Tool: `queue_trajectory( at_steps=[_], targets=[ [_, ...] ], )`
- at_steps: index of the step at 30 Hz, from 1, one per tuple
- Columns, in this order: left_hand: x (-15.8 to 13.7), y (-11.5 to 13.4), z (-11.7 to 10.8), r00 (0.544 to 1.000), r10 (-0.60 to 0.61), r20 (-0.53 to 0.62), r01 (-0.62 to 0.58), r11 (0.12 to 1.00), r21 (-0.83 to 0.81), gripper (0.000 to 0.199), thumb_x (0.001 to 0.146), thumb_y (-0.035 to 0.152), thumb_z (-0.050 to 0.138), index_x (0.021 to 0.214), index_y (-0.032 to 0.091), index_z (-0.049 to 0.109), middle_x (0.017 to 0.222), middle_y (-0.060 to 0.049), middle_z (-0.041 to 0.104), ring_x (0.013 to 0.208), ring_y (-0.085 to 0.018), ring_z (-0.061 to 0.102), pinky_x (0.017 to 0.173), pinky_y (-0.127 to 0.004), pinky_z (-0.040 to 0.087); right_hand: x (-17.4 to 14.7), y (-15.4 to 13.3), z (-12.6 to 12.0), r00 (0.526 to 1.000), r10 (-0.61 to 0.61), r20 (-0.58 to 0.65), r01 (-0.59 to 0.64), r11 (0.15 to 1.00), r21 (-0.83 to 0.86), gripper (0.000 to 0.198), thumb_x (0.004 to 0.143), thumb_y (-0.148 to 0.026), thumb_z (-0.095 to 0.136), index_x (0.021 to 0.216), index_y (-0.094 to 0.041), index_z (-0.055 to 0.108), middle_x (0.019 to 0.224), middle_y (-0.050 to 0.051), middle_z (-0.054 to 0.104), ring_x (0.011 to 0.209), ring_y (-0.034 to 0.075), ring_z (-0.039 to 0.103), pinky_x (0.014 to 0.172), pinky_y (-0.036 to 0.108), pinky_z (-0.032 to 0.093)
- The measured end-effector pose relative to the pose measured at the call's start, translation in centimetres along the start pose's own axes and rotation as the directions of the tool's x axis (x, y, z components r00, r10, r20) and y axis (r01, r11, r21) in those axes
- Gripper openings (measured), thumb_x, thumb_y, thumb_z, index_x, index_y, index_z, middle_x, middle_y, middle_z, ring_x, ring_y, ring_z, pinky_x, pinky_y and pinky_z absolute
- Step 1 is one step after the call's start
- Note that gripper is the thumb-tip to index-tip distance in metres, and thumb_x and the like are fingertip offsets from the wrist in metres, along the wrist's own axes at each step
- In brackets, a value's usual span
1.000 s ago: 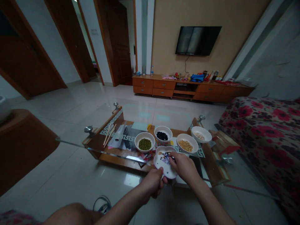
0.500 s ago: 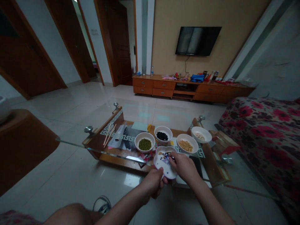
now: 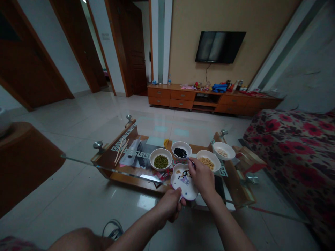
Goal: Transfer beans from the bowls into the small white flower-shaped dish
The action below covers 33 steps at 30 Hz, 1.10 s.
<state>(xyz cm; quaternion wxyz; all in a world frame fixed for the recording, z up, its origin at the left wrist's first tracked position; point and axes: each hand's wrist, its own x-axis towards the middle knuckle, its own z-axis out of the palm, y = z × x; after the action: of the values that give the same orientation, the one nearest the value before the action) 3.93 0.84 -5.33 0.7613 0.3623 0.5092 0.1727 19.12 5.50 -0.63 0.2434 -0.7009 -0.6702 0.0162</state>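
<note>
My left hand [image 3: 171,205] is closed on the near edge of a white scalloped plate [image 3: 190,193] with a purple cartoon print. Mixed black and pale beans lie near the plate's far side. In my right hand [image 3: 202,176], closed above the plate's right side, is a thin dark tool [image 3: 187,158]; its kind is not clear. The tool's tip reaches into a white bowl of black beans [image 3: 179,152]. To the left stands a bowl of green mung beans [image 3: 161,161]. On the right are a bowl of yellow soybeans [image 3: 206,162], partly behind my hand, and a bowl of pale pieces [image 3: 222,152].
The bowls stand on a glass coffee table [image 3: 86,160] with a wooden shelf below. Wooden chopsticks [image 3: 121,151] lie at the left. A flowered sofa [image 3: 285,139] is on the right, and a long TV cabinet [image 3: 183,94] stands along the far wall.
My right hand has moved from over the plate's beans toward the black bean bowl, and the tool's tip now reaches in there. My left hand keeps holding the plate.
</note>
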Motion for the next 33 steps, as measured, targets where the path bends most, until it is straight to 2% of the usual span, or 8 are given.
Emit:
queue_trajectory(
  at_steps=[6,16,21,25,29,33],
  targets=[
    [0.0,0.0,0.1,1.0,0.014,-0.028,-0.013,0.999,0.032,0.051,0.094,0.055,0.024,0.072,0.018,0.052,0.042,0.007,0.037,0.026,-0.007,0.027,0.034,-0.019,0.018,0.5,-0.5,0.0,0.993,0.114,0.019,-0.113,0.993,-0.041,0.032,0.095,-0.035,0.036,0.111,-0.024,0.061,0.1,0.005,0.071,0.086,0.018,0.064,0.069,0.027,0.039],
    [0.5,-0.5,0.0,1.0,0.012,-0.018,-0.011,1.0,0.026,0.049,0.094,0.051,0.022,0.071,0.019,0.051,0.041,0.007,0.034,0.026,-0.008,0.025,0.035,-0.019,0.016,-0.7,0.5,-1.7,0.989,0.132,0.063,-0.124,0.985,-0.118,0.028,0.093,-0.037,0.04,0.105,-0.025,0.062,0.093,0.004,0.071,0.082,0.018,0.065,0.062,0.025,0.036],
    [0.5,-0.5,0.0,1.0,0.022,-0.013,-0.022,1.0,0.011,0.049,0.094,0.052,0.022,0.071,0.019,0.051,0.04,0.008,0.034,0.025,-0.008,0.023,0.033,-0.02,0.016,-1.2,0.6,-2.0,0.968,0.156,0.198,-0.124,0.979,-0.165,0.027,0.09,-0.037,0.044,0.102,-0.025,0.064,0.089,0.005,0.071,0.082,0.018,0.066,0.062,0.024,0.036],
    [0.3,-0.2,0.0,1.0,0.011,-0.01,-0.011,1.0,0.021,0.052,0.093,0.057,0.023,0.071,0.019,0.05,0.039,0.008,0.034,0.025,-0.007,0.024,0.033,-0.019,0.016,-1.5,0.4,-2.0,0.945,0.115,0.307,-0.065,0.983,-0.169,0.027,0.089,-0.038,0.043,0.099,-0.025,0.066,0.087,0.005,0.071,0.084,0.018,0.066,0.062,0.023,0.036],
    [0.0,0.1,0.1,1.0,0.005,-0.007,-0.005,1.0,0.023,0.052,0.092,0.06,0.024,0.071,0.019,0.05,0.041,0.008,0.035,0.026,-0.007,0.026,0.034,-0.019,0.016,-1.7,0.3,-1.9,0.936,0.035,0.351,0.026,0.986,-0.165,0.026,0.09,-0.036,0.043,0.098,-0.026,0.064,0.087,0.004,0.071,0.084,0.019,0.066,0.062,0.024,0.035],
    [0.0,-0.1,0.0,1.0,0.004,-0.002,-0.004,1.0,0.022,0.052,0.092,0.06,0.025,0.073,0.019,0.05,0.042,0.008,0.035,0.026,-0.007,0.026,0.035,-0.019,0.017,-1.8,0.2,-1.8,0.919,0.01,0.393,0.054,0.987,-0.151,0.024,0.09,-0.034,0.043,0.098,-0.024,0.064,0.089,0.005,0.07,0.085,0.019,0.065,0.063,0.024,0.035]
  ],
)
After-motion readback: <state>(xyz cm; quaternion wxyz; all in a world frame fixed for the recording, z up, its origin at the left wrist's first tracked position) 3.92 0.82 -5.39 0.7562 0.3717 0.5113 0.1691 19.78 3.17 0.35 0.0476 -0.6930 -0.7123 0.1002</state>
